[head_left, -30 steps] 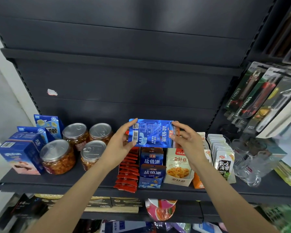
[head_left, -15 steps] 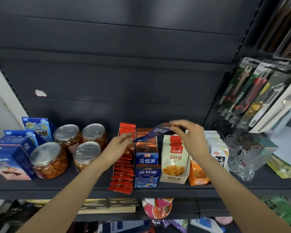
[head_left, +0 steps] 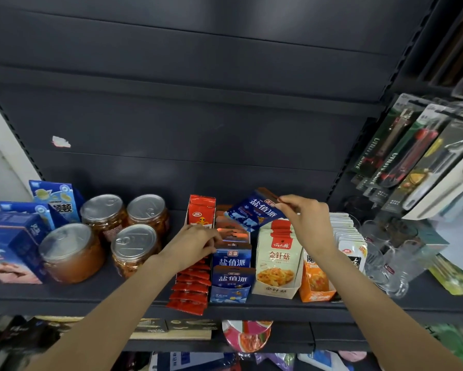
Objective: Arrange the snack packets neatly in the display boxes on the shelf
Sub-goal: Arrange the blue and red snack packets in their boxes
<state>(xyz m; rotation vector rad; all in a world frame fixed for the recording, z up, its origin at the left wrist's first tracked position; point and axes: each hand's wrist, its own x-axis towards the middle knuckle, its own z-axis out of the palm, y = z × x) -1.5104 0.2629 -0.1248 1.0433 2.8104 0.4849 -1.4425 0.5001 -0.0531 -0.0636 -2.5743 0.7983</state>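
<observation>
Since half a second ago the glossy blue foil snack packet (head_left: 254, 211) has tipped up to show its printed face, and the left hand (head_left: 191, 243) has let go of it and dropped to the packet row. The right hand (head_left: 306, 216) pinches the packet's top right corner between thumb and fingertips, holding it tilted in the air above the blue cardboard display box (head_left: 231, 281). The left hand's curled fingers press at the upright packets in that box; whether they grip one is hard to tell. Its wrist hides part of the row of red foil packets (head_left: 191, 289) alongside. The right forearm covers part of the orange box (head_left: 314, 282). The cream cardboard box of mushroom snack packets (head_left: 277, 259) stands between. Round clear plastic jars with metal lids (head_left: 104, 236) stand left on the dark metal shelf (head_left: 118, 299). The clear drinking glasses (head_left: 391, 261) at right are blurred.
</observation>
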